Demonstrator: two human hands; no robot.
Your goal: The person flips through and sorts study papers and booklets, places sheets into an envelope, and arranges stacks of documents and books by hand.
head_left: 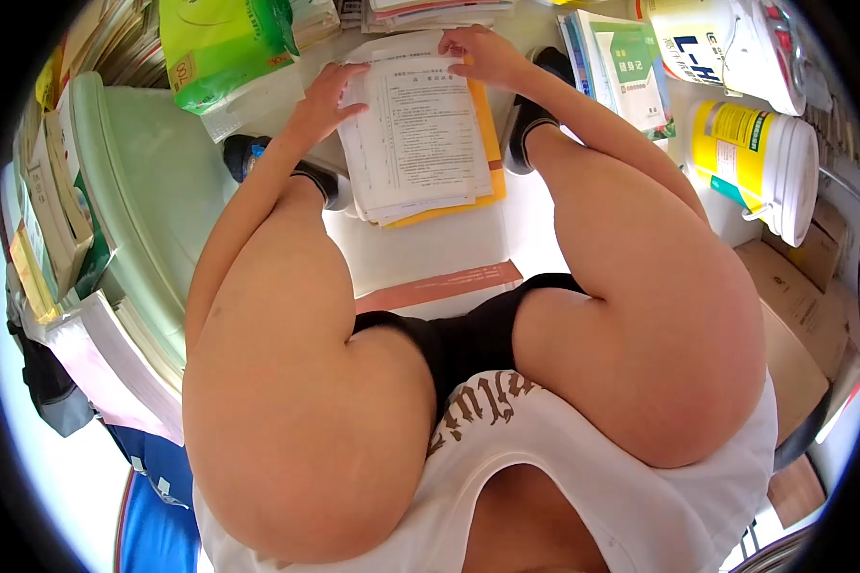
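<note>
A stack of printed sheets (420, 143) lies between my feet, its top page covered in dense text. A yellow-orange envelope or folder (491, 134) sticks out from under its right and lower edges. My left hand (327, 103) rests at the upper left edge of the stack, thumb and fingers spread apart. At the top right corner, my right hand (480, 57) touches the sheets with slightly bent fingers, a gap showing between thumb and fingers. Neither hand visibly grips a page.
A green plastic pack (227, 53) and a pale green bin (148, 191) stand to the left, beside stacked books (55, 196). On the right are booklets (631, 72), a white bucket (712, 43), a yellow-labelled bucket (755, 162) and cardboard boxes (793, 306). My legs flank the papers.
</note>
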